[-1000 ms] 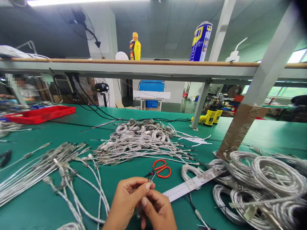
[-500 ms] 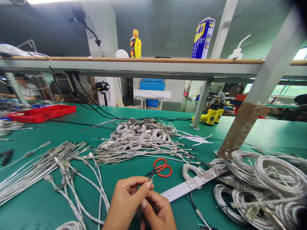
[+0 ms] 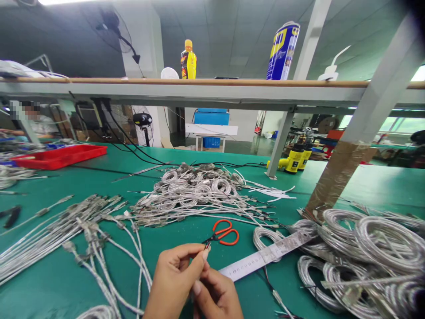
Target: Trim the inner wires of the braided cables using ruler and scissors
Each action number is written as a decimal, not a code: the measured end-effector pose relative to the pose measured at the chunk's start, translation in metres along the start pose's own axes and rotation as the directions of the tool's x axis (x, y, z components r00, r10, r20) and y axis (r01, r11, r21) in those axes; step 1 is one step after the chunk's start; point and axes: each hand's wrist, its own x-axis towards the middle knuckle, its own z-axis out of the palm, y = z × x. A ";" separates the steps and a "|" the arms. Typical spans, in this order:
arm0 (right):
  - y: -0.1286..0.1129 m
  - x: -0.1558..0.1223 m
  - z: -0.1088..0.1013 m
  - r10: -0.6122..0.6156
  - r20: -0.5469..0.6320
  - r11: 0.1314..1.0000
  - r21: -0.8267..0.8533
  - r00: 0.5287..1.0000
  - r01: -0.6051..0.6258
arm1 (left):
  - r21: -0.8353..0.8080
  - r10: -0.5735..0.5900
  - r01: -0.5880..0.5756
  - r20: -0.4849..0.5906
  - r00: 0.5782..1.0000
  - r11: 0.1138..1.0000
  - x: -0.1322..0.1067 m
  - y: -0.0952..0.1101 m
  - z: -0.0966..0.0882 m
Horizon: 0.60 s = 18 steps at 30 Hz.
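At the bottom centre, my left hand (image 3: 175, 279) and my right hand (image 3: 215, 297) meet, their fingertips pinching a thin dark wire end (image 3: 206, 244). Just beyond it lie red-handled scissors (image 3: 226, 233) on the green mat (image 3: 179, 239), and the wire overlaps their blades in view. A steel ruler (image 3: 265, 257) lies to the right of my right hand, untouched. Braided silver cables (image 3: 99, 248) with metal ends spread to the left of my hands. A tangled heap of coiled cables (image 3: 195, 195) lies ahead, and larger coils (image 3: 372, 248) are piled at the right.
A red tray (image 3: 59, 155) stands at the far left, near a seated co-worker (image 3: 33, 119). A tape-wrapped post (image 3: 335, 177) rises from the table at the right. Yellow tools (image 3: 295, 160) stand beyond it. A shelf rail (image 3: 199, 82) above holds a spray can (image 3: 283, 51) and a yellow bottle (image 3: 188, 62).
The whole view has tilted and shifted slightly as my head moved. My hands stay together at the wire end, with only small shifts in their fingers.
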 end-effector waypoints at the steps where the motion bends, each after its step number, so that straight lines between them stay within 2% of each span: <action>1: 0.001 0.000 0.000 -0.001 -0.008 1.000 0.001 1.000 0.001 | -0.016 0.008 -0.008 0.007 1.000 1.000 0.000 0.000 0.000; 5: 0.009 -0.003 0.000 0.000 -0.079 1.000 -0.007 0.997 0.000 | -0.052 0.030 -0.030 -0.009 1.000 0.998 0.000 0.000 0.001; 12: 0.021 -0.009 -0.002 0.007 -0.132 0.999 -0.046 0.991 -0.013 | -0.042 0.036 -0.038 -0.051 0.998 0.998 0.000 0.001 0.001; 18: 0.023 -0.010 0.003 -0.005 -0.150 0.998 -0.069 0.989 -0.005 | 0.056 0.146 -0.143 -0.062 0.987 0.988 -0.003 0.000 -0.001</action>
